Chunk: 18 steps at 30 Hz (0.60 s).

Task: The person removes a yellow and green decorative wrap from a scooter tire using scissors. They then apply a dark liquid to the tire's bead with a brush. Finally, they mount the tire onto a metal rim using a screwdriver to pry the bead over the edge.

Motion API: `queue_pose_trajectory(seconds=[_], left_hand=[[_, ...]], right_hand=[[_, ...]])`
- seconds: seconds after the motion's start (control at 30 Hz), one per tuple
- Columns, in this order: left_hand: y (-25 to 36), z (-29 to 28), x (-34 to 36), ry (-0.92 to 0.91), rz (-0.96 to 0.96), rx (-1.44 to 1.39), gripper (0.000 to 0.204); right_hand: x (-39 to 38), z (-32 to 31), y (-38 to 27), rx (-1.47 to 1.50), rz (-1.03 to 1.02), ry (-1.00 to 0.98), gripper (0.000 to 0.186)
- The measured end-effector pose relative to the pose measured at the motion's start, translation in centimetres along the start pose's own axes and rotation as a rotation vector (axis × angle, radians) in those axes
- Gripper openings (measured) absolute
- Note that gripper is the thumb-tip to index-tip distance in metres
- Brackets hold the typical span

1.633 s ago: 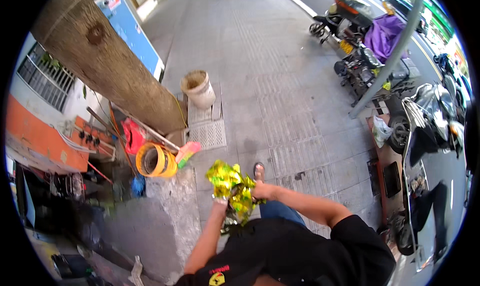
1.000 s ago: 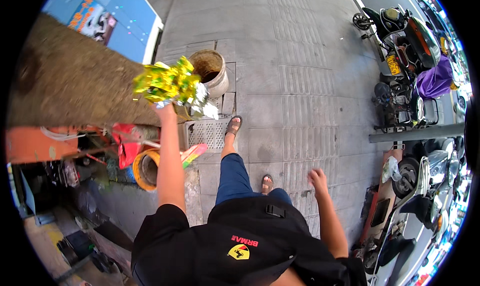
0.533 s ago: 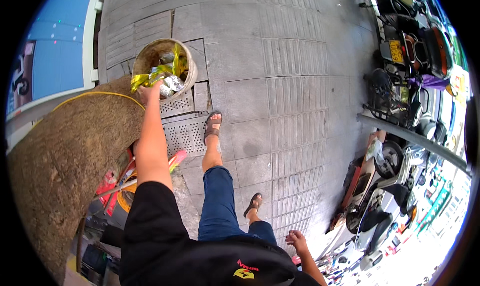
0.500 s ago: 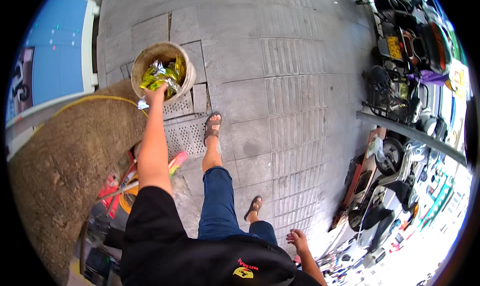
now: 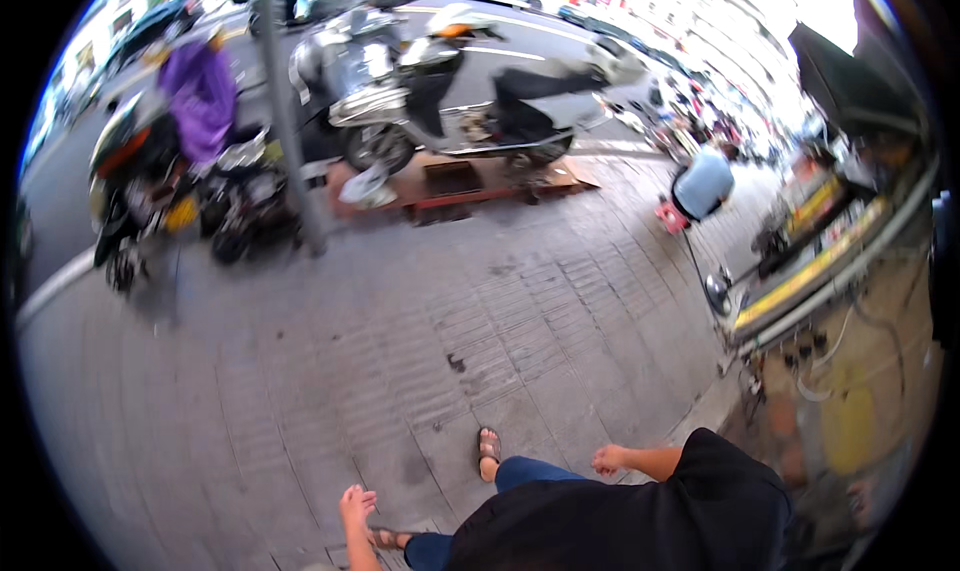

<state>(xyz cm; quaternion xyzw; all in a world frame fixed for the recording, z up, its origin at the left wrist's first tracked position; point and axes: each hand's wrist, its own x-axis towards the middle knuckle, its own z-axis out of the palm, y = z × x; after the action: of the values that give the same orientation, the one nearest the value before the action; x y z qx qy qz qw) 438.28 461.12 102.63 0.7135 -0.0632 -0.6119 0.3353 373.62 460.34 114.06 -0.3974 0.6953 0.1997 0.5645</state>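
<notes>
My left hand [image 5: 357, 504] hangs at the lower middle with its fingers loosely apart, holding nothing, over grey paving [image 5: 360, 371]. My right hand [image 5: 608, 460] is at my other side, its fingers curled closed with nothing visible in them. My sandalled feet [image 5: 489, 446] show between the hands on the pavement. The foil and bucket are out of view.
Parked scooters [image 5: 455, 111], one draped in purple cloth [image 5: 200, 91], stand along the kerb by a grey pole [image 5: 292, 171]. A person in light blue [image 5: 703, 181] sits low at the right, beside a yellow-edged counter or cart [image 5: 810, 261] near the shopfront.
The crumpled gold foil left my left hand after being lowered into the bucket. My view has swung toward the road and scooters, leaving tree and bucket out of sight.
</notes>
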Motion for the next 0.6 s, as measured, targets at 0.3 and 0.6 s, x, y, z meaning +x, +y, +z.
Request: queue_pose_trajectory(seconds=[0.3,0.6], left_hand=[[15.5,35.9,0.2,-0.039,-0.171,0.281,0.038],[29.2,74.1,17.9,-0.618,0.467,1.375,0.032]], right_hand=[[4.0,-29.0,6.4,1.019,-0.170,0.295,0.019],[17.5,-55.6,6.6,0.857,-0.417,0.380,0.024]])
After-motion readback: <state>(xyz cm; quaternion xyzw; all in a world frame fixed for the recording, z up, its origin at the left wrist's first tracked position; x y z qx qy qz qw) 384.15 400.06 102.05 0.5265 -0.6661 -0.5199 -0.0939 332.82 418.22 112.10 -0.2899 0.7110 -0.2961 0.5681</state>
